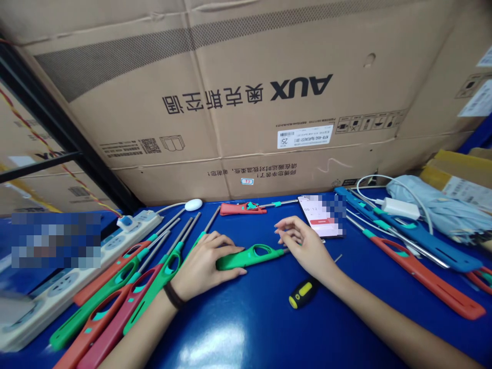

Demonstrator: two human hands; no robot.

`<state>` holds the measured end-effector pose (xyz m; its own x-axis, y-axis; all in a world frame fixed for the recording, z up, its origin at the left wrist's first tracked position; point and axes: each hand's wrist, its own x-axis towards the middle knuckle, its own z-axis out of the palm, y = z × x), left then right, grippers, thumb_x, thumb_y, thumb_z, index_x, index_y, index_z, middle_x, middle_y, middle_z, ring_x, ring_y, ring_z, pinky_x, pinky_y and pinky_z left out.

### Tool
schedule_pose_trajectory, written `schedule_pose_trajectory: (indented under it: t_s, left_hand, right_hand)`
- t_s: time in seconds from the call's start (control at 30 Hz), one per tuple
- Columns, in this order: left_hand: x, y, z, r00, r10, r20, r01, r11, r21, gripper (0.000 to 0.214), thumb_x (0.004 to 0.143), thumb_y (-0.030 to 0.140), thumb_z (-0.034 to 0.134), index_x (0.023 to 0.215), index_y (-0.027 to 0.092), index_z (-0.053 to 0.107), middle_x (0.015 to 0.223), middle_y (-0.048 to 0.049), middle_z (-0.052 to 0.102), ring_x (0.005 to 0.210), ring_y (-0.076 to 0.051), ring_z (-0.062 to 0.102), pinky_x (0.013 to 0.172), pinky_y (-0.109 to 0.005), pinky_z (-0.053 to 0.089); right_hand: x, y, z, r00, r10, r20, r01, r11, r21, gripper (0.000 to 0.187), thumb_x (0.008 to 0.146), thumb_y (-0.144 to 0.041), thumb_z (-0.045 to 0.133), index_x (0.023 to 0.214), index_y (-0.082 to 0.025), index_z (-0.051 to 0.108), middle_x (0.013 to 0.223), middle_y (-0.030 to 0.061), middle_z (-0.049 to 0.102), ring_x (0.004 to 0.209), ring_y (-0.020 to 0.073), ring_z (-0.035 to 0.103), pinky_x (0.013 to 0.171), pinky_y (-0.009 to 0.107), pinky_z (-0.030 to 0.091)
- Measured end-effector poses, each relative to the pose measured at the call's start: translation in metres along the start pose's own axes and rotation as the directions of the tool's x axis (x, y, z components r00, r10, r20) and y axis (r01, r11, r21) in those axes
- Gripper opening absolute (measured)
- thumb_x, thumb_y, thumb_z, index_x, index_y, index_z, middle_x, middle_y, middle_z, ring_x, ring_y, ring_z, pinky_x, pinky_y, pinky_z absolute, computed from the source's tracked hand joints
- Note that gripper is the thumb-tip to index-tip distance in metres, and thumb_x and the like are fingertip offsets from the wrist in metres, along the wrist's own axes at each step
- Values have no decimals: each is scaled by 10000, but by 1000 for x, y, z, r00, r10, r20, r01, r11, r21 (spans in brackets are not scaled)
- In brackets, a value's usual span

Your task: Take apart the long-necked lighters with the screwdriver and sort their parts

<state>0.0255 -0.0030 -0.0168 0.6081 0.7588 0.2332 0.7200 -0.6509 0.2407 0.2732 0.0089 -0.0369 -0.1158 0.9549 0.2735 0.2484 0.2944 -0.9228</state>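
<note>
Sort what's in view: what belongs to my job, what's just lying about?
Probably the job: green long-nosed lighter in your left hand; other lighters; black-and-yellow screwdriver.

Probably just lying about: smartphone; power strip; AUX carton.

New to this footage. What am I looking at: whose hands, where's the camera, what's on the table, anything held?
There is no robot here: these are one person's two bare hands. The single picture comes from a camera on that person's head, looking forward and down.

The left hand grips the handle of a green lighter. The right hand is at its metal rod, fingers loosely curled; whether it touches is unclear.

On the blue table, a screwdriver lies partly hidden by the right forearm, a phone beyond it. More lighters lie left, beside a white power strip. A cardboard box stands behind.
</note>
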Motion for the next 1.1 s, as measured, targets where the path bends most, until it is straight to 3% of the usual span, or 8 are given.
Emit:
schedule_pose_trajectory:
  t_s: [0.1,0.23,0.3,0.43,0.67,1.1]
  left_hand:
    - [0,0,0,1000,-13,-7,13,1000,0,389,792,522,625,1085,268,661,992,-46,636,909,-218,560,847,-366,420]
    - [-1,0,-2,1000,-24,-10,24,1000,-6,305,816,476,615,990,237,686,953,-41,643,877,-206,571,853,-362,415]
    - [-1,0,-2,999,-28,-15,28,1000,-6,288,808,464,626,966,232,689,947,-37,648,874,-205,578,865,-363,409]
    - [0,0,-4,999,-43,-13,44,999,9,267,794,450,641,936,230,691,939,-29,659,870,-205,584,858,-363,406]
    - [-1,-3,-1,998,-60,-8,60,998,34,279,808,459,624,958,228,675,943,-28,667,890,-218,582,853,-375,405]
    - [-1,-6,1,996,-24,-83,25,1000,15,297,852,453,589,1029,230,676,950,-43,656,885,-199,589,831,-341,426]
  right_hand:
    - [-1,-3,-4,993,-57,99,71,987,-144,86,845,-245,517,899,-207,572,907,43,657,779,168,627,696,325,514]
    - [-3,-5,-12,956,-142,256,236,890,-390,122,832,-253,595,948,-233,629,958,29,669,915,202,594,825,387,459]
    - [-4,-5,-14,948,-132,288,255,858,-446,172,829,-286,617,995,-245,634,1000,31,666,960,215,581,845,400,443]
    - [-5,-4,-15,941,-79,328,238,845,-480,237,818,-371,640,1025,-255,638,1023,27,665,977,215,577,855,390,432]
    - [-5,-7,-15,929,-59,366,258,812,-523,152,854,-361,606,942,-255,670,910,14,667,887,199,591,796,361,434]
    - [-3,-2,-13,936,-139,323,301,790,-535,158,864,-330,602,961,-217,654,960,29,657,915,190,600,807,339,456]
